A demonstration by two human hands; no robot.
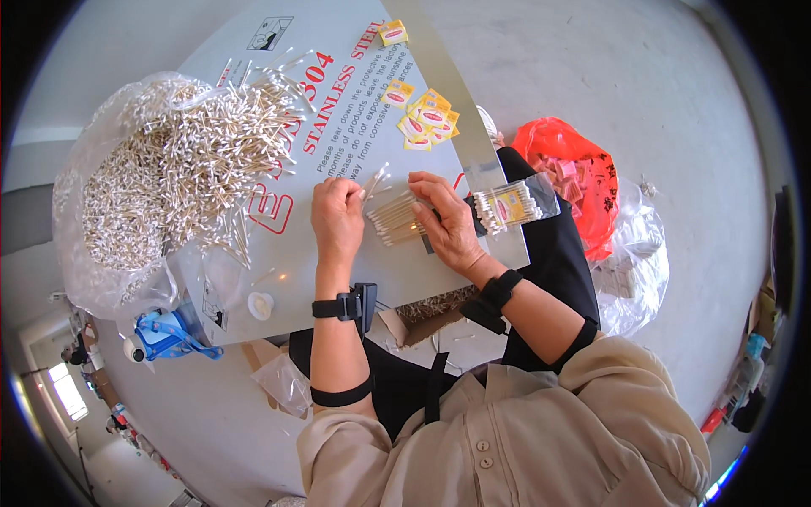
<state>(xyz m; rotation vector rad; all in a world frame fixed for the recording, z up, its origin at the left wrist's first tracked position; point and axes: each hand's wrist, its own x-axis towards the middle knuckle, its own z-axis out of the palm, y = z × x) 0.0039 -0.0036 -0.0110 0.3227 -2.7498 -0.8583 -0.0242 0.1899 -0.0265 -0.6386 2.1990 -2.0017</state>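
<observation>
Clock directions are read with 12 at the picture's top. Bench (296, 291) surface printed: red block capitals (345, 87) at 12 o'clock from the left hand (336, 221), lines of smaller dark text (369, 108) beside them at 1, large red outlined characters (272, 213) at 9. Yellow-and-white cards (429, 118), marked with red ovals, are spread at 12 o'clock from the right hand (449, 221); a small yellow pack (393, 33), similarly marked, is placed beyond them, towards 11.

A few loose swabs (374, 182) are pinched in the left fingers, white tips pointed to 1 o'clock. A side-by-side row of swabs (392, 222) is laid at 3 o'clock from the left hand, its right part covered by the right hand. Right fingers are curved and parted over it; whether it is gripped cannot be told.

A clear packet (509, 205) of swabs, yellow card visible inside, is seen at 3 o'clock from the right hand. Heaped swabs (173, 160) are held in a clear bag (72, 177) at 10 from the left hand. A red bag (604, 211), dark characters printed on it, is noted at 2 from the right.
</observation>
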